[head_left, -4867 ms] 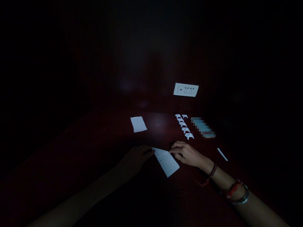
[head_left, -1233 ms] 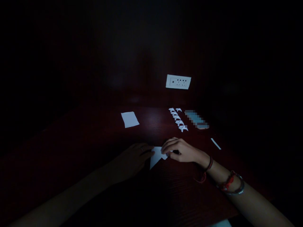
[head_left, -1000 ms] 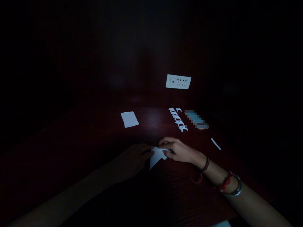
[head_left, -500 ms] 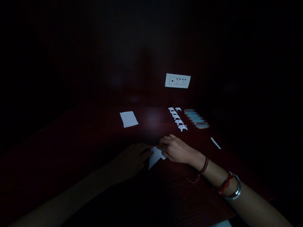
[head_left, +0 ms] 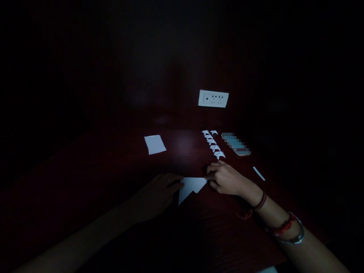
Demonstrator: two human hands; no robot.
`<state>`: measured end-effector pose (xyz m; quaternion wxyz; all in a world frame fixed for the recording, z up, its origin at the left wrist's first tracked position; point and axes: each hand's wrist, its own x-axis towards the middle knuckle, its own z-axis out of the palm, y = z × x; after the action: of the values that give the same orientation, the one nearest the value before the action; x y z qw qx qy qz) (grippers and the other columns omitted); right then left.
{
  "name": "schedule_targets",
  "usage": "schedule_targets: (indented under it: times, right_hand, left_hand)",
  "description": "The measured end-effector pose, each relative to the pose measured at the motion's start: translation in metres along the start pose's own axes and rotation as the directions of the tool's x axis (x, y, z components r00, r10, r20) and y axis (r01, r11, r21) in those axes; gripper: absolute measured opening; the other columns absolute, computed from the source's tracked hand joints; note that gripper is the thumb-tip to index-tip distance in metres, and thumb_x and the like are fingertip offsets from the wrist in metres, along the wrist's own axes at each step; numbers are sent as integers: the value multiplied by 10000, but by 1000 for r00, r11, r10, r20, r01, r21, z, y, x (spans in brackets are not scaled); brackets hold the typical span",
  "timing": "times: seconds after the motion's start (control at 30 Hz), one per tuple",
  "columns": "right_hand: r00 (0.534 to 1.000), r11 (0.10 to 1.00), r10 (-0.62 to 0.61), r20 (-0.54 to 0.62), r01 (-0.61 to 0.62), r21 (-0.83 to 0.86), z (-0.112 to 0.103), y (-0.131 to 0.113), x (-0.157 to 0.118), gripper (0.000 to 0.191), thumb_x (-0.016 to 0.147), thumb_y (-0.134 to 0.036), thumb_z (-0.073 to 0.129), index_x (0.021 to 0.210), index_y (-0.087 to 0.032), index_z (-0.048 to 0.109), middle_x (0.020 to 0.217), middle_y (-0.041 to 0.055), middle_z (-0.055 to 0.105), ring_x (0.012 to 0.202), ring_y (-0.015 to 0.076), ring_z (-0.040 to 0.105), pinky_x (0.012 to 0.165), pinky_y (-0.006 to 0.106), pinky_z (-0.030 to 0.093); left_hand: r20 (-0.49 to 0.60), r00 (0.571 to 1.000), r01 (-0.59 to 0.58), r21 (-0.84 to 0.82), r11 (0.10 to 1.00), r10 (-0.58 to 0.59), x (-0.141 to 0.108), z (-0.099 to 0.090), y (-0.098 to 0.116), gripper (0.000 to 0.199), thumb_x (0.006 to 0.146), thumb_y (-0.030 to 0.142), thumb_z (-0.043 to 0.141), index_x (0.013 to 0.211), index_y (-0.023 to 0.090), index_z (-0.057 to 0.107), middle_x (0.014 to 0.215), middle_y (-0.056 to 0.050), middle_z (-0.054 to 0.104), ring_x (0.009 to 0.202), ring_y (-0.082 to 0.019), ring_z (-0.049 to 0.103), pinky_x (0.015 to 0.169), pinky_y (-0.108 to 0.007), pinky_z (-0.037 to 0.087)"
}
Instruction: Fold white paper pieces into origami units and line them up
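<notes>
A folded white paper (head_left: 191, 185) lies on the dark red table between my hands, its straight top edge running across and one point hanging down at the left. In deep shadow, my left hand (head_left: 163, 189) pinches or presses the paper's upper left corner with thumb and forefinger. My right hand (head_left: 226, 178) has its fingers curled together at the upper right corner, touching the paper there. Beyond it, several small folded white pieces (head_left: 211, 141) stand in a slanting row. A white sheet (head_left: 155, 144) lies flat farther back on the left.
Right of the row lies a phone (head_left: 236, 145) with a blurred screen. A narrow white strip (head_left: 259, 173) is near the right edge of the table (head_left: 182, 163). A white socket panel (head_left: 213, 98) is on the back wall.
My right hand has slid right along the paper's top edge to its right corner, uncovering more of the paper. My left hand has stayed at the left corner.
</notes>
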<state>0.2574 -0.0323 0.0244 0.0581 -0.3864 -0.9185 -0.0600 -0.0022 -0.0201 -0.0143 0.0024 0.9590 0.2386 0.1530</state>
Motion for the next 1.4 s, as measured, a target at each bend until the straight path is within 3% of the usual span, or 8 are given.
schedule_targets:
  times: [0.23, 0.43, 0.53, 0.63, 0.7, 0.93, 1.17, 1.4]
  right_hand:
    - [991, 963, 77, -112, -45, 264, 10, 7, 6, 273, 802, -224, 433, 1039, -162, 555, 930, 59, 541, 864, 154, 494, 792, 297, 379]
    - [990, 920, 114, -79, -75, 384, 16, 1, 14, 359, 757, -326, 524, 1085, -181, 514, 962, 64, 521, 938, 183, 453, 807, 334, 361]
    - [987, 891, 155, -34, -125, 437, 18, -2, 18, 293, 740, -281, 554, 1013, -176, 553, 885, 49, 535, 865, 164, 475, 761, 307, 367]
    - [983, 840, 181, 12, -161, 519, 19, -5, 23, 224, 700, -221, 597, 917, -167, 588, 769, 12, 524, 715, 117, 484, 661, 242, 377]
    - [983, 801, 181, 20, -159, 578, 20, -6, 25, 175, 679, -168, 607, 854, -160, 600, 708, -11, 498, 645, 90, 466, 606, 207, 368]
    - [975, 747, 213, -64, -120, 654, 14, -13, 26, 64, 704, -139, 560, 761, -146, 588, 691, -16, 488, 634, 81, 455, 578, 190, 355]
    - [938, 864, 171, -300, 4, 503, -5, -39, 25, 89, 762, -178, 505, 800, -174, 586, 810, 8, 542, 788, 122, 466, 739, 268, 313]
    - [925, 925, 130, -358, 17, 379, -12, -57, 22, 106, 774, -194, 470, 799, -170, 570, 777, 12, 536, 779, 130, 451, 750, 286, 285]
  left_hand:
    - [-34, 999, 1, -42, 999, -3, 0, -1, 2, 488, 727, 31, 393, 1180, 213, 400, 1248, -47, 366, 1148, -215, 303, 937, -409, 293]
    - [-86, 996, 7, -30, 1000, -9, 2, -2, 6, 465, 781, 78, 373, 1226, 211, 342, 1264, -56, 335, 1139, -216, 312, 926, -395, 310]
    - [-156, 977, 139, -57, 989, -146, 6, -2, 8, 400, 835, 174, 371, 1231, 209, 325, 1223, -58, 384, 1100, -212, 360, 912, -390, 328]
    - [-199, 921, 306, -166, 938, -335, 13, 0, 7, 341, 856, 260, 368, 1193, 207, 363, 1147, -51, 438, 1040, -194, 422, 873, -358, 375]
    - [-196, 901, 341, -231, 911, -386, 18, 2, 4, 306, 835, 289, 413, 1129, 204, 426, 1091, -44, 461, 1006, -191, 443, 848, -347, 395]
    - [-171, 921, 269, -365, 891, -349, 24, -6, 6, 84, 797, 195, 460, 770, 189, 539, 959, -15, 459, 907, -152, 472, 781, -301, 417]
    - [-388, 878, 221, -193, 956, -281, 23, -18, 28, 82, 793, 141, 447, 776, 171, 521, 1066, -39, 415, 1066, -195, 374, 885, -367, 350]
    - [-458, 870, 165, -82, 983, -184, 23, -26, 42, 123, 787, 102, 437, 819, 169, 535, 1092, -53, 427, 1099, -218, 353, 899, -403, 335]
